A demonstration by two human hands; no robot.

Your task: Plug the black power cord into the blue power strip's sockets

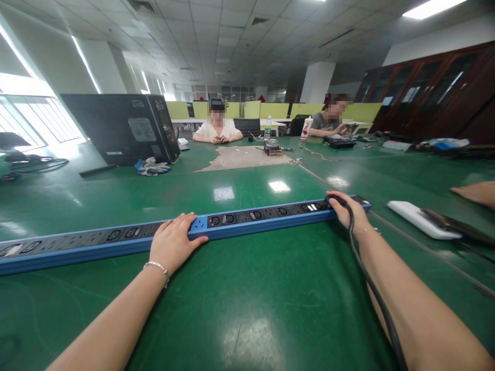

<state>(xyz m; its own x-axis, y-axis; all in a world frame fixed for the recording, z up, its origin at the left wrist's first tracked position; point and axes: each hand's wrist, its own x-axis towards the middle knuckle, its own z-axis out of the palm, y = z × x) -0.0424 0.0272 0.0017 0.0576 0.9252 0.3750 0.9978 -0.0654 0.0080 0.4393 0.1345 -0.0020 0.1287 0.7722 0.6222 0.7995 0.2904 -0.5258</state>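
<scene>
A long blue power strip (247, 220) with black sockets lies across the green table, running from the left edge to the right of centre. My left hand (175, 241) grips it near the middle, fingers over the top and thumb along the near side, beside a blue socket. At the strip's right end, my right hand (348, 212) is closed on a black plug (331, 200) against the socket face. How far the plug sits in a socket is hidden by my fingers. From it a black power cord (363, 270) runs down along my right forearm.
A black computer case (127, 129) stands at the far left, with work gloves (152, 166) before it. Cardboard (247, 157) lies ahead. On the right are a white power bank (419, 219) and another person's hand (475, 193). Two people sit across the table.
</scene>
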